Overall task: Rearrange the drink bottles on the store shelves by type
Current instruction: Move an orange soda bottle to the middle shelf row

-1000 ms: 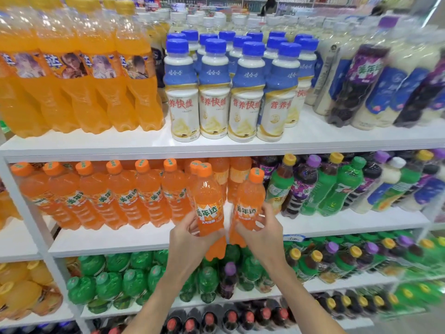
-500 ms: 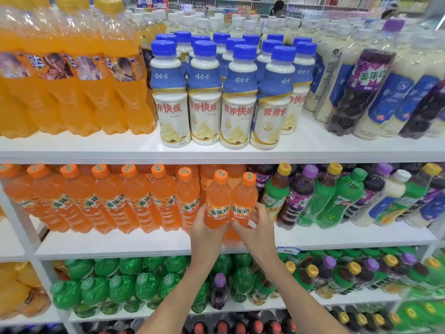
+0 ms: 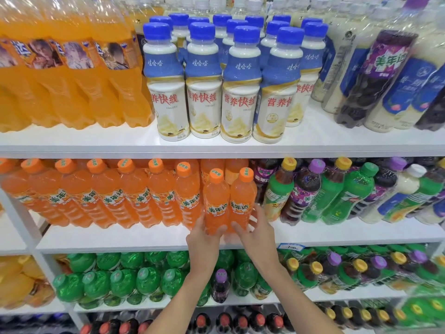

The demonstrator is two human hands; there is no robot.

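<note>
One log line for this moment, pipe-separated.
left hand: grips left orange bottle | right hand: grips right orange bottle | place: middle shelf, right end of orange row | bases: hidden by hands

My left forearm point(image 3: 186, 292) and right forearm point(image 3: 289, 292) enter at bottom centre and converge toward mid-frame. My left hand point(image 3: 204, 237) is curled round the lower part of the left orange bottle point(image 3: 215, 201), thumb across its front. My right hand point(image 3: 260, 235) grips the right orange bottle point(image 3: 240, 198), thumb in front, fingers along its right side. The two thumbs lie just beside each other.
</note>
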